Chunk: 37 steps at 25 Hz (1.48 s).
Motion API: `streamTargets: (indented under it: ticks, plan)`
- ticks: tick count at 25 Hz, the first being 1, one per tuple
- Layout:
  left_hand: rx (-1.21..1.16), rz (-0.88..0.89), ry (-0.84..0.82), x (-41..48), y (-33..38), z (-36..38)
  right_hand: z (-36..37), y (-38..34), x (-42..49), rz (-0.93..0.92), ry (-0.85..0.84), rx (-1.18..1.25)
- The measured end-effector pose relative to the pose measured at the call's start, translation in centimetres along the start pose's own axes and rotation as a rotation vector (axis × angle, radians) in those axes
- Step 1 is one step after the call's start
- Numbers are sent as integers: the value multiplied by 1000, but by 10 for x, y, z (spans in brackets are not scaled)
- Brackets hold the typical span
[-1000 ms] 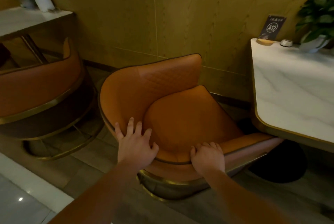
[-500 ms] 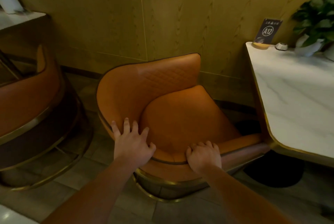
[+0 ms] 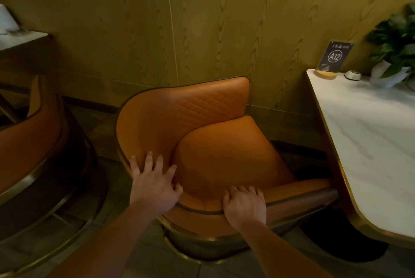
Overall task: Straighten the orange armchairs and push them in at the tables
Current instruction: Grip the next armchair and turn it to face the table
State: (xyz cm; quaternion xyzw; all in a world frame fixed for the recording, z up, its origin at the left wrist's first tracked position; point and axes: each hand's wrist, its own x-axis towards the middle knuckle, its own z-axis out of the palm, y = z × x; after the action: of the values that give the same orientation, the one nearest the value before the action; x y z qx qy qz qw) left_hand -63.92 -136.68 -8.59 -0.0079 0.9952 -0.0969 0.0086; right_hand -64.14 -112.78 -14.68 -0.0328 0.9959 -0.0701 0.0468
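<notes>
An orange armchair [image 3: 215,143] with a gold base ring stands in the middle, its seat facing the white marble table [image 3: 370,143] on the right. One armrest tip reaches under the table's edge. My left hand [image 3: 155,185] lies flat on the curved back rim, fingers spread. My right hand [image 3: 246,207] curls over the near armrest and grips it. A second orange armchair [image 3: 27,147] stands at the far left, by another white table [image 3: 20,38].
A wood-panelled wall runs close behind the chair. On the right table stand an A12 sign [image 3: 334,57], a small white call button [image 3: 352,75] and a potted plant [image 3: 395,53]. The table's dark round base [image 3: 343,239] sits on the floor beside the chair.
The armchair sits slightly closer to the right table, its armrest tip now under the edge. My view has shifted right, and the left chair has slid toward the frame's edge. Both hands keep their places.
</notes>
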Motion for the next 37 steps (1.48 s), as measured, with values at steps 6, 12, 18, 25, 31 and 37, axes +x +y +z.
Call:
streamTargets:
  ticks: [6, 12, 18, 25, 31, 37]
  plan:
    - [19, 30, -6, 25, -7, 0, 2, -7, 24, 30, -31, 33]
    - [9, 39, -32, 29, -10, 0, 4, -9, 30, 50, -87, 19]
    - [0, 44, -36, 29, -11, 3, 2, -10, 27, 44, -82, -1]
    - [-261, 90, -153, 7, -39, -27, -29, -10, 15, 37, -239, 110]
    - [-306, -63, -72, -79, -95, -78, -114, -42, -22, -125, -104, 154]
    - [-273, -305, 8, -170, -152, -139, -204, -108, -51, -341, 1, 140]
